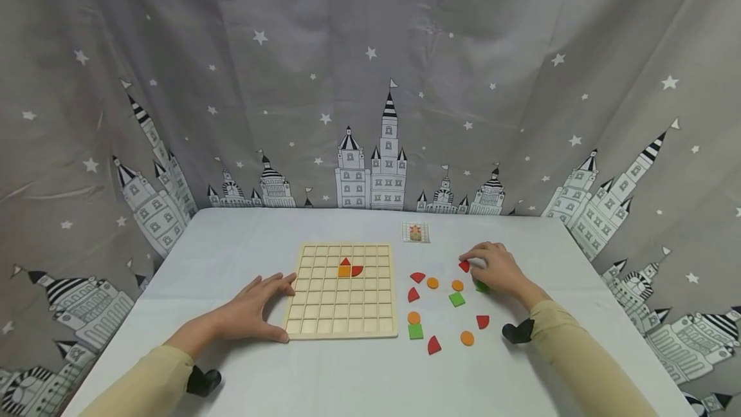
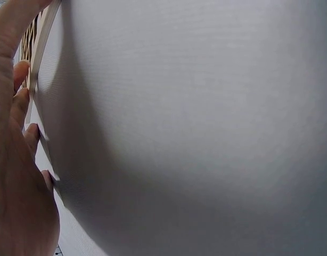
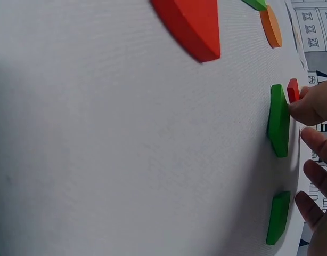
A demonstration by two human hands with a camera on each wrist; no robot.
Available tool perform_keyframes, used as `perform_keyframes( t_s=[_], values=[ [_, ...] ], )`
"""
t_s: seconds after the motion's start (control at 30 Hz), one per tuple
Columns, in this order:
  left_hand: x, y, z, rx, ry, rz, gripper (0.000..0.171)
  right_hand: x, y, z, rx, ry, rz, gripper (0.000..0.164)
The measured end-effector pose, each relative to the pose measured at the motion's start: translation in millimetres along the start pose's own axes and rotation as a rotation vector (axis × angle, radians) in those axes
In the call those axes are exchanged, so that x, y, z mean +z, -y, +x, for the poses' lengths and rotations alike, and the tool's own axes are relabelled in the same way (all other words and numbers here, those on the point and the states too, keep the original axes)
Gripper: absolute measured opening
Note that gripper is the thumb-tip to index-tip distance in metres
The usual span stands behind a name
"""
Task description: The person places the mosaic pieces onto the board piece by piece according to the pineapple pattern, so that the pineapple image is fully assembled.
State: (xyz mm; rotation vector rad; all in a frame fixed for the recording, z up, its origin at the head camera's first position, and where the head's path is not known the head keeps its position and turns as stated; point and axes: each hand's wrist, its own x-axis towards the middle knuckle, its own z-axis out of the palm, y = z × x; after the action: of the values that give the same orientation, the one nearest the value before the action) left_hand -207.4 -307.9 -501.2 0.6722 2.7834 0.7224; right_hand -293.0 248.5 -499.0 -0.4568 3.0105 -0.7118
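Observation:
A shallow wooden grid board point(image 1: 341, 307) lies on the table; an orange square point(image 1: 344, 271), a small red triangle point(image 1: 345, 261) and a red quarter-circle point(image 1: 357, 270) sit in its upper cells. My left hand point(image 1: 255, 307) rests at the board's left side, fingers spread along the edge and thumb at the near left corner. To the right of the board, my right hand point(image 1: 494, 268) pinches a red quarter-circle tile point(image 1: 464, 266) with thumb and fingertips. A green tile point(image 1: 482, 286) is partly hidden under that hand; the right wrist view shows two green tiles point(image 3: 279, 121) close to the fingers.
Loose tiles lie between board and right hand: red quarter-circles point(image 1: 417, 277), orange circles point(image 1: 467, 338) and green squares point(image 1: 415, 331). A small picture card point(image 1: 415, 232) with a grid design lies near the table's far edge. A grey curtain point(image 1: 359, 82) with castles hangs behind.

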Motion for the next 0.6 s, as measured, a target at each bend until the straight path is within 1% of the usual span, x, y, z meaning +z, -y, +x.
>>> perform_keyframes(
  t_s=[0.2, 0.27, 0.37, 0.5, 0.6],
  values=[
    [-1.4, -0.8, -0.2, -0.010, 0.008, -0.004, 0.087, 2.1, -1.0, 1.6, -0.003, -0.030, 0.016, 0.017],
    [-1.6, -1.0, -0.7, -0.003, 0.003, -0.003, 0.087, 2.8, -1.0, 1.2, -0.002, -0.043, 0.010, 0.015],
    [-1.9, -1.4, -0.8, 0.013, -0.004, -0.002, 0.086, 3.6, -1.0, 0.5, -0.003, -0.048, -0.003, 0.020],
    [-1.8, -2.0, -0.4, 0.026, -0.007, -0.002, 0.086, 4.1, -1.7, 0.0, -0.019, -0.030, -0.010, 0.028],
    [-1.6, -2.4, -0.6, 0.032, -0.008, -0.009, 0.086, 4.9, -2.8, 0.5, -0.035, -0.025, -0.003, 0.028]
  ],
)
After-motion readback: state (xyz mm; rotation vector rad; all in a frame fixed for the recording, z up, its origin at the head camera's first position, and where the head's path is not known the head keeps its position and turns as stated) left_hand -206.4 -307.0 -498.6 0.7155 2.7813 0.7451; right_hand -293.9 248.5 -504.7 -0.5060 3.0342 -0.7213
